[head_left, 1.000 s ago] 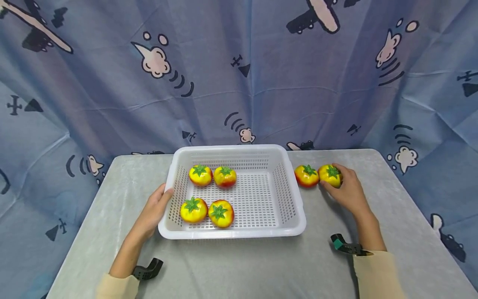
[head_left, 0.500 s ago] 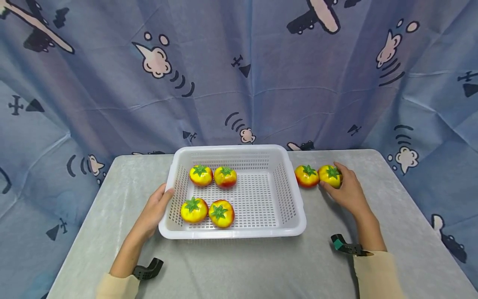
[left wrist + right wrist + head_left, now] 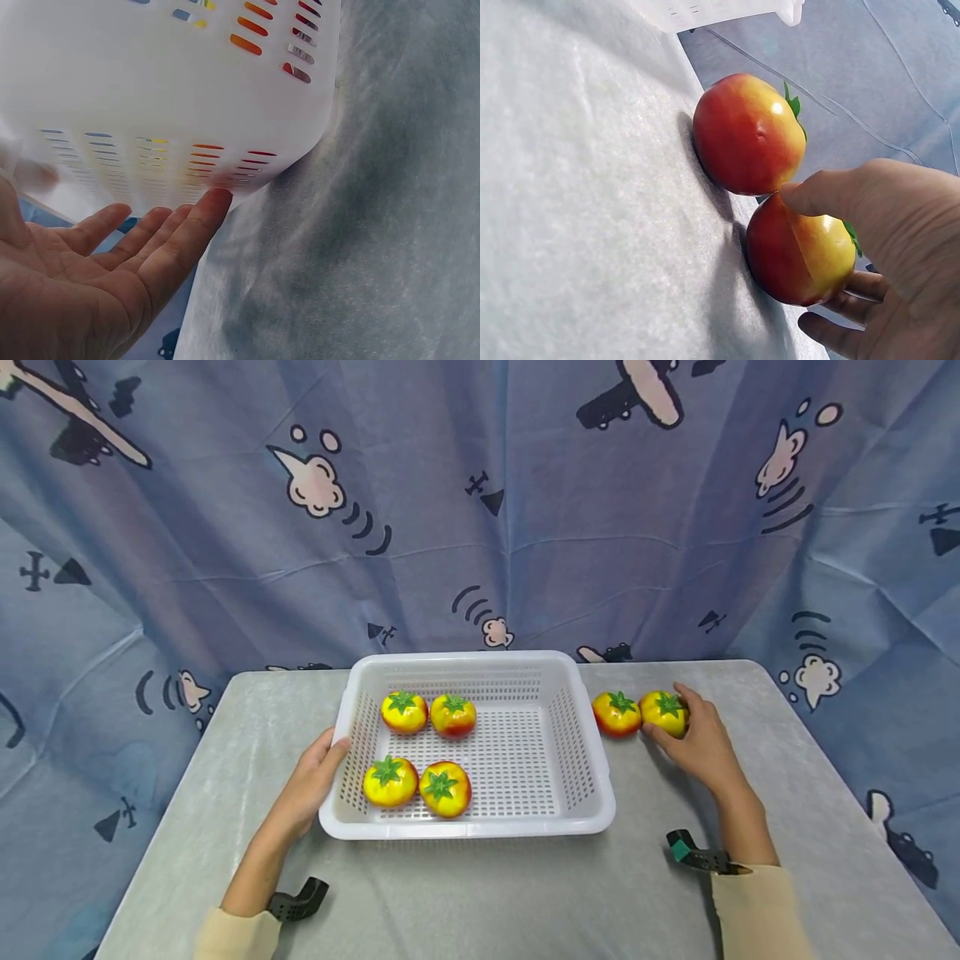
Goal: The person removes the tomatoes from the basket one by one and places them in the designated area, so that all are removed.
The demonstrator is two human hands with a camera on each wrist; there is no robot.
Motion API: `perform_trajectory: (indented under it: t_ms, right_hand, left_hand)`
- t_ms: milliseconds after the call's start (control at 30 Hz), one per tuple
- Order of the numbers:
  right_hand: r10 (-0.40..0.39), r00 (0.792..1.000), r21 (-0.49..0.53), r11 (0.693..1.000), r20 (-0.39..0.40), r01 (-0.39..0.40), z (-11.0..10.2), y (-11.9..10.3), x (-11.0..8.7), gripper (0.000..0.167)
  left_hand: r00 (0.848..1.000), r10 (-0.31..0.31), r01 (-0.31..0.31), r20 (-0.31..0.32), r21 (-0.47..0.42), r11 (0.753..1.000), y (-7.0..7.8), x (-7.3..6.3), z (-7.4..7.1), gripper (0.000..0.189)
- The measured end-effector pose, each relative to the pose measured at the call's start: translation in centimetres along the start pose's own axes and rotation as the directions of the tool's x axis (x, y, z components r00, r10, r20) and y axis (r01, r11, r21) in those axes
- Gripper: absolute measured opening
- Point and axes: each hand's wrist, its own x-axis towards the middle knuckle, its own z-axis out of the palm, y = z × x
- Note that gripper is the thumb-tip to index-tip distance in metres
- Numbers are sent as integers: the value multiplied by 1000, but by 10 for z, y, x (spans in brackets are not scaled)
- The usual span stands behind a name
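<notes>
In the head view, my left hand [image 3: 310, 781] holds the left rim of a white plastic basket [image 3: 468, 829], thumb over the edge. The left wrist view has its fingers [image 3: 176, 247] against the slotted outer wall. Inside the basket sit several yellow-red tomatoes [image 3: 390, 782] with green leafy tops. Right of it, two more tomatoes touch side by side on the table. My right hand [image 3: 701, 739] curves around the outer tomato [image 3: 799, 255], thumb on its near side, other fingers partly hidden behind. The inner tomato [image 3: 746, 135] stands beside the thumb tip.
The grey cloth-covered table [image 3: 480, 902] ends just behind the basket and tomatoes. A blue patterned curtain [image 3: 420, 527] hangs behind it. A black wrist mount [image 3: 298, 902] sticks out from the left wrist, another mount [image 3: 697, 852] from the right.
The right index finger has shifted slightly outward and back from the top of the outer tomato. The basket, the left hand and the other tomatoes look unmoved.
</notes>
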Motion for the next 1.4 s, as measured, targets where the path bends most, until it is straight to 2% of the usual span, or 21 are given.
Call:
perform_trajectory:
  t_ms: [600, 967, 1200, 1400]
  right_hand:
    - [17, 1000, -57, 998, 10, -17, -11, -12, -4, 86]
    - [-11, 1000, -69, 998, -3, 10, -22, -29, -12, 84]
    - [-73, 997, -12, 997, -20, 73, -28, -53, -18, 80]
    - [-119, 993, 101, 988, -17, 120, -35, -78, -24, 77]
  left_hand:
    - [1000, 16, -16, 4, -1, 1000, -2, 0, -1, 58]
    - [1000, -1, 1, -4, -1, 1000, -1, 0, 0, 57]
    - [1000, 3, -3, -11, -10, 1000, -1, 0, 0, 56]
    - [1000, 13, -13, -4, -10, 1000, -1, 1, 0, 55]
